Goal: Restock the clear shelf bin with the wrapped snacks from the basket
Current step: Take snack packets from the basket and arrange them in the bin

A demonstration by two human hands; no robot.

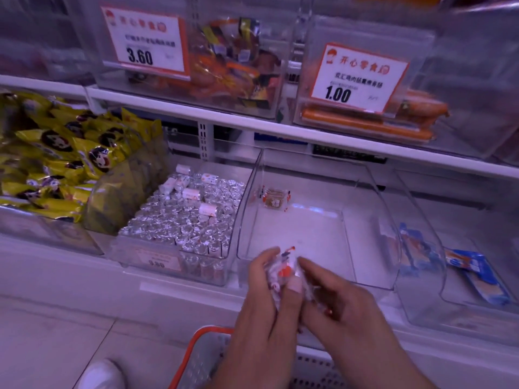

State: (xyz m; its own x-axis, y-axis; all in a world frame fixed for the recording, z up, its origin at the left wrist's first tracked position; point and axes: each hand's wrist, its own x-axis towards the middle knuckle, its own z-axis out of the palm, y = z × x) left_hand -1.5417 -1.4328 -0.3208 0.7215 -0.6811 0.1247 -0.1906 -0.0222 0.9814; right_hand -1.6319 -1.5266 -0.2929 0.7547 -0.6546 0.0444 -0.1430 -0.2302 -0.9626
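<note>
**Both hands hold a clutch of wrapped snacks at the front of the clear bin**

While the left hand (259,287) curls round a bunch of wrapped snacks (283,269) from the left side, the right hand (334,301) grasps the same bunch from the right, its thumb laid across the white and red wrappers. The bundle sits between the two palms, just at the near front lip of the clear shelf bin (373,220), above the shelf edge. How many packets are in the bunch cannot be told, since motion blurs them.

Inside that bin a single wrapped snack (273,198) lies flat toward the far left corner, well apart from the hands. Below the wrists, at the near edge of the view, stands the basket (193,357) with its orange rim and pale mesh wall; its contents are hidden by the forearms. A white shoe (102,374) shows on the floor to the left of it.

Left of the clear bin, another bin is packed with silver foil rolls (191,220), a few white ones lying on top. Farther left lie yellow packets (56,158). To the right, blue packets (474,273) rest in a neighbouring bin. On the far upper shelf, price cards read 3.60 (140,56) and 1.00 (338,94)
</note>
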